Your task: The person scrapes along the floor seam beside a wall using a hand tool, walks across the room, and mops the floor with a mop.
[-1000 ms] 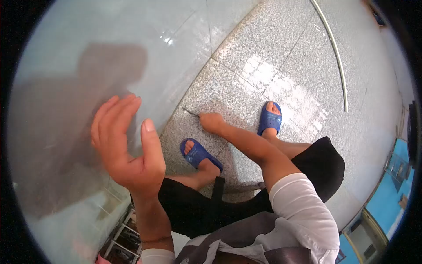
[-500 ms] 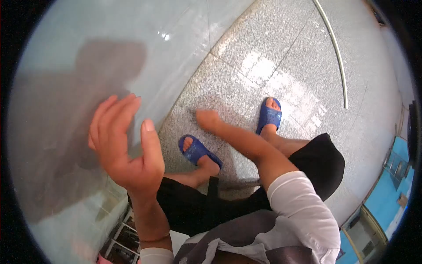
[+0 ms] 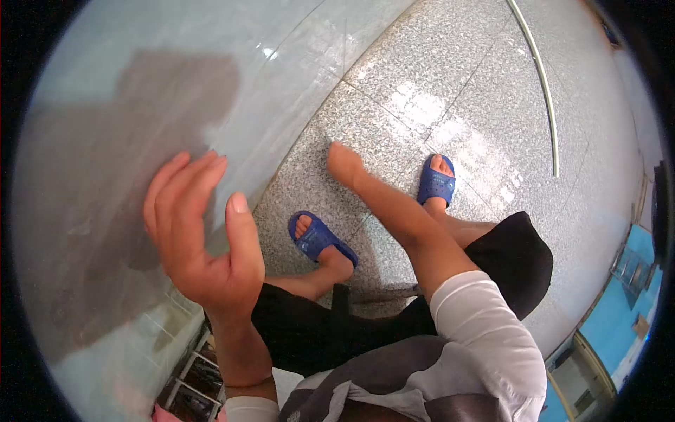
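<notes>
My left hand (image 3: 207, 239) is raised in front of the smooth, pale grey tiled surface (image 3: 281, 84). Its fingers are loosely curved, the thumb stands apart, and nothing is held. Whether its fingertips touch that surface I cannot tell. My right hand (image 3: 344, 166) is closed in a fist over the speckled grey floor tiles (image 3: 394, 77), close to the edge where they meet the pale surface. What it grips, if anything, is too small to make out. Below it are my feet in blue slippers, one slipper (image 3: 313, 238) on the left and the other (image 3: 437, 184) on the right.
A long, thin, pale tube (image 3: 541, 81) lies curved on the floor at the upper right. By my left forearm is a metal rack (image 3: 195, 376). Blue panels (image 3: 619, 295) stand at the right edge. A dark shadow falls across the pale surface.
My right hand has moved up and slightly right, staying closed. My left hand keeps nearly the same place and shape. The view has shifted slightly.
</notes>
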`<state>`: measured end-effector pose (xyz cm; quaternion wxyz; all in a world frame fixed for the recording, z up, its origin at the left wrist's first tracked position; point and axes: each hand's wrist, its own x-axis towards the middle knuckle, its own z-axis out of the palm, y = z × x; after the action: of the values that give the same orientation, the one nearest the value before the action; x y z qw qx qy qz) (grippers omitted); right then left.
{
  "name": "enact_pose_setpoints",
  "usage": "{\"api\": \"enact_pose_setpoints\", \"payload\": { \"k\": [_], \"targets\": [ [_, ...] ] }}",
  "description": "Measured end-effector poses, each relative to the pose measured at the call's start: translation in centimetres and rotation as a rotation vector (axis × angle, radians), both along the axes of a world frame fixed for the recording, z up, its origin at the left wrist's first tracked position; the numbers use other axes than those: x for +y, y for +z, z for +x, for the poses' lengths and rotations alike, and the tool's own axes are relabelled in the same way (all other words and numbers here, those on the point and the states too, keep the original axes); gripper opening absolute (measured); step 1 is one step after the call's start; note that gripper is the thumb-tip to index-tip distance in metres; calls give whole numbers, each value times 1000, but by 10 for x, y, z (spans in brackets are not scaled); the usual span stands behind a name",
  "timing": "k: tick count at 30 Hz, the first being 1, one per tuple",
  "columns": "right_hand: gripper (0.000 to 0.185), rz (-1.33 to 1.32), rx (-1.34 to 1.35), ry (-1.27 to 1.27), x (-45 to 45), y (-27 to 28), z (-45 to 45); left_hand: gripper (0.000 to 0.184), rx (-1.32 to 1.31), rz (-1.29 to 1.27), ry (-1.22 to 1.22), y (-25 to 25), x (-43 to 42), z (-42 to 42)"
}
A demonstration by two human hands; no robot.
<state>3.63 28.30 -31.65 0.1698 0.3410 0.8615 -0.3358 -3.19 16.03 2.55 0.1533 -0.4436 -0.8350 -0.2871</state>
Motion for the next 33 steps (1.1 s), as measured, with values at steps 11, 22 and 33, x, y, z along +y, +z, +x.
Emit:
{"api": "enact_pose_setpoints", "payload": {
  "k": [11,22,33],
  "targets": [
    [23,98,41,24,42,-12,22,27,-40,-3,26,3,3,3],
    [20,-107,32,311,-54,-1,22,27,23,-86,36,9,12,8],
    [21,-253,-93,-229,80,18,-20,26,-34,-43,11,-3,-1,5]
  ]
}}
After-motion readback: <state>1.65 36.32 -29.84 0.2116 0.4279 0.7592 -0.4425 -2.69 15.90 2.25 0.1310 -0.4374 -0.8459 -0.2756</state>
